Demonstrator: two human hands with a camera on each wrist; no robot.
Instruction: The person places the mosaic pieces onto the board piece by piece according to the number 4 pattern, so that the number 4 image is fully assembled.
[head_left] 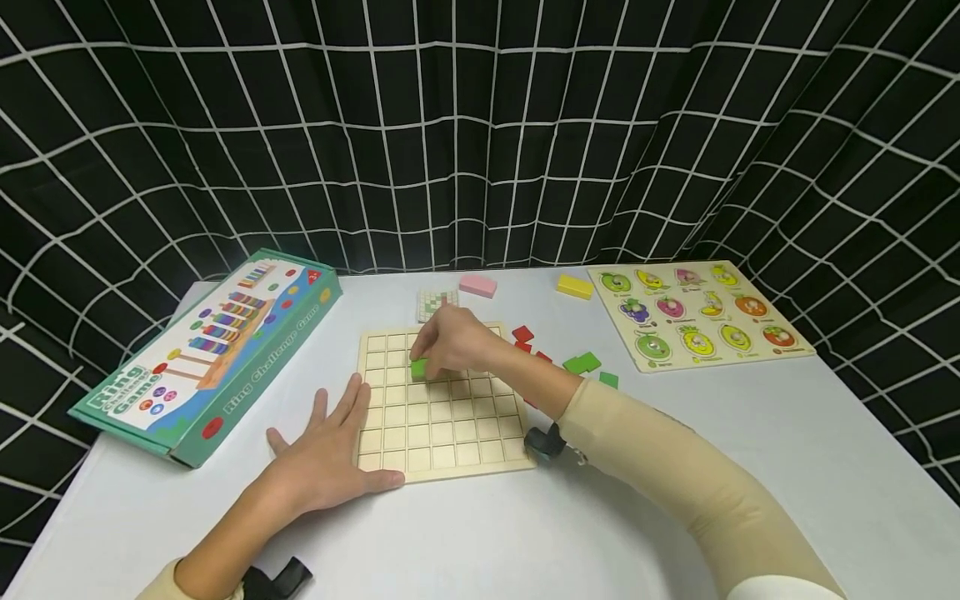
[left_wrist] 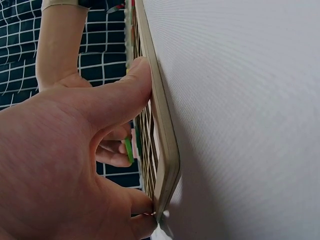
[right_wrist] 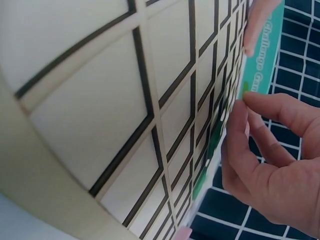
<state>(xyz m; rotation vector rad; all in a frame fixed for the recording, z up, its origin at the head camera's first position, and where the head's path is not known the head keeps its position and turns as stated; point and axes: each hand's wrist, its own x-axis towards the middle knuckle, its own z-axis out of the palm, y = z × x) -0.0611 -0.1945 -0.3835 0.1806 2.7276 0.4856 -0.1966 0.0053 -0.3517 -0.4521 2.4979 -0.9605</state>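
Observation:
A square wooden grid board (head_left: 442, 433) lies on the white table. My left hand (head_left: 318, 462) rests at its near left corner with fingers spread, the thumb along the near edge and other fingertips at the left side. In the left wrist view, that thumb (left_wrist: 137, 82) touches the board's rim. Over the upper left part of the grid, my right hand (head_left: 461, 340) pinches a small green tile (head_left: 418, 370) between thumb and fingers. The right wrist view shows only a sliver of this tile (right_wrist: 245, 89), with other green pieces (right_wrist: 215, 135) on the grid.
Loose red tiles (head_left: 523, 334) and green tiles (head_left: 582, 363) lie right of the board. Behind it are a small patterned card (head_left: 429, 307), a pink block (head_left: 477, 286) and a yellow block (head_left: 574, 287). A game box (head_left: 247, 392) stands left, a fruit picture board (head_left: 701, 312) right.

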